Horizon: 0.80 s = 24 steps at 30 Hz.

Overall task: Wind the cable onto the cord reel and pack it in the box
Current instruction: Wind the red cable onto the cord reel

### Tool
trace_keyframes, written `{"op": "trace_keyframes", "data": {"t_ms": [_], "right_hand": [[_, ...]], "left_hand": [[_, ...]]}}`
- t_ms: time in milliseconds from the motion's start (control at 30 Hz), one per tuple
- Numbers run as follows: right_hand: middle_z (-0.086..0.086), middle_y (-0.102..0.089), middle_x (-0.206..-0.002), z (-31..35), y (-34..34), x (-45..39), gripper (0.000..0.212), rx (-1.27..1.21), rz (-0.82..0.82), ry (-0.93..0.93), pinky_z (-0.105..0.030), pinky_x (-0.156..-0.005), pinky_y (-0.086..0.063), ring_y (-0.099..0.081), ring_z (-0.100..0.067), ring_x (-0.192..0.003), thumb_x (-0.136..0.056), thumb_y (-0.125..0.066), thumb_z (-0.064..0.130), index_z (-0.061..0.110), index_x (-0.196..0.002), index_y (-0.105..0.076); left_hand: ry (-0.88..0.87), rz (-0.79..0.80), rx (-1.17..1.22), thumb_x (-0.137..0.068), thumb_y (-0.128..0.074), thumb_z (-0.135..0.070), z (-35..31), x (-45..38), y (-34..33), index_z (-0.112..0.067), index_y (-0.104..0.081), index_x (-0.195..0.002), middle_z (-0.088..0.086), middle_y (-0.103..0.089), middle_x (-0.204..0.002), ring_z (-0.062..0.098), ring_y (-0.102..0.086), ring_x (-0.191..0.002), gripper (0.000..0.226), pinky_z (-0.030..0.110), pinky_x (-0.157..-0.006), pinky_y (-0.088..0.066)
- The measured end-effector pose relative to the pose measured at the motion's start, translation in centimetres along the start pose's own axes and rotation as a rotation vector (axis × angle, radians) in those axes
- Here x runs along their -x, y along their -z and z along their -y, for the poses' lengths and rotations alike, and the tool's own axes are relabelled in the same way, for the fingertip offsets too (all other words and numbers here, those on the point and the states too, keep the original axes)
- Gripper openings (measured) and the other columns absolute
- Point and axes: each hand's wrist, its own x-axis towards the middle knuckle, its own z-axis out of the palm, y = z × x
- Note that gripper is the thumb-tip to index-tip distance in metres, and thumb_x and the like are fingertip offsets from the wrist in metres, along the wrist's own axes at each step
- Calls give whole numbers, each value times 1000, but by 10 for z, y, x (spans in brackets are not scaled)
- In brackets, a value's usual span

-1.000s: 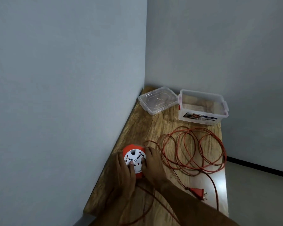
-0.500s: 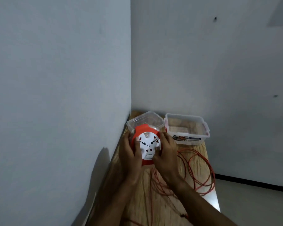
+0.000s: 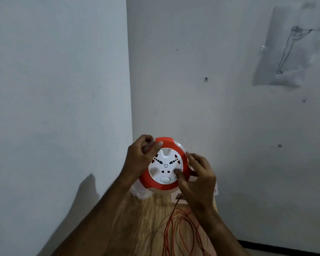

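Cord reel (image 3: 164, 164) upright, socket face toward camera (both hands gripping).

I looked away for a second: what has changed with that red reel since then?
Both hands, left and right, lifted the cord reel off the wooden table and tipped its socket face towards the camera. The orange cable remains loose on the table, not wound.
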Motion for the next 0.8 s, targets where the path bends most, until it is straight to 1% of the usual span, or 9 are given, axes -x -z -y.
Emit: {"op": "trace_keyframes", "data": {"t_ms": [133,167,233,333,433,500,600,700,800], "right_hand": [[-10,-69,-120,-8,13,-13,60,52,-17,1,-38,-79,-64,-67,-22,-106,-74,-88,19,6,-129,-66],[-10,-69,-122,-11,15,-16,60,70,-3,-10,-40,-81,-63,-67,-22,-108,-76,-87,21,6,-130,-65],[-11,-67,-128,-13,22,-19,60,178,28,30,-44,-91,-60,-63,-26,-116,-79,-84,26,8,-132,-63],[-15,-61,-135,-7,31,-21,55,435,106,357,-49,-95,-50,-53,-35,-124,-78,-81,17,13,-131,-63],[-17,-54,-142,0,37,-25,65,583,383,649,-50,-95,-49,-52,-37,-127,-72,-88,22,23,-131,-61],[-19,-49,-147,1,38,-30,74,664,468,658,-51,-96,-49,-51,-39,-130,-69,-91,30,27,-135,-58],[-26,-45,-149,3,39,-42,87,759,473,619,-52,-92,-50,-52,-43,-128,-68,-91,30,29,-145,-50],[-29,-48,-144,11,33,-57,82,862,442,627,-52,-91,-50,-52,-43,-125,-77,-84,33,27,-149,-45],[-29,-57,-132,25,22,-69,77,963,432,631,-52,-90,-53,-57,-43,-119,-75,-85,32,23,-144,-52]], "left_hand": [[15,146,54,-93,-67,-41,-14,-11,-12,-27,-62,-129,-6,-72,-118,15,-72,-103,39,30,-86,-62],[6,148,59,-93,-67,-40,-17,-12,-15,-27,-65,-127,-7,-72,-117,15,-72,-103,36,31,-87,-61],[-10,131,55,-92,-69,-37,-20,-13,-21,-29,-69,-119,-10,-73,-110,10,-72,-97,28,24,-84,-59],[-50,168,-38,-93,-70,-36,-23,-16,-28,-21,-70,-124,-7,-73,-112,6,-70,-94,35,16,-82,-54],[-98,230,-88,-93,-68,-36,-26,-21,-32,-16,-70,-125,-1,-75,-117,14,-72,-100,37,20,-88,-55],[-110,242,-90,-93,-67,-38,-29,-29,-30,-17,-71,-124,-3,-75,-115,12,-72,-98,37,21,-88,-57],[-129,278,-77,-94,-66,-38,-36,-48,-24,-20,-72,-121,-10,-74,-106,4,-72,-89,32,18,-82,-59],[-194,344,-112,-95,-67,-38,-48,-68,-25,-21,-72,-122,-15,-70,-102,-3,-69,-85,33,9,-74,-55],[-222,411,-128,-94,-68,-40,-54,-87,-24,-23,-73,-119,-18,-70,-101,-3,-69,-80,31,7,-69,-50]]}}
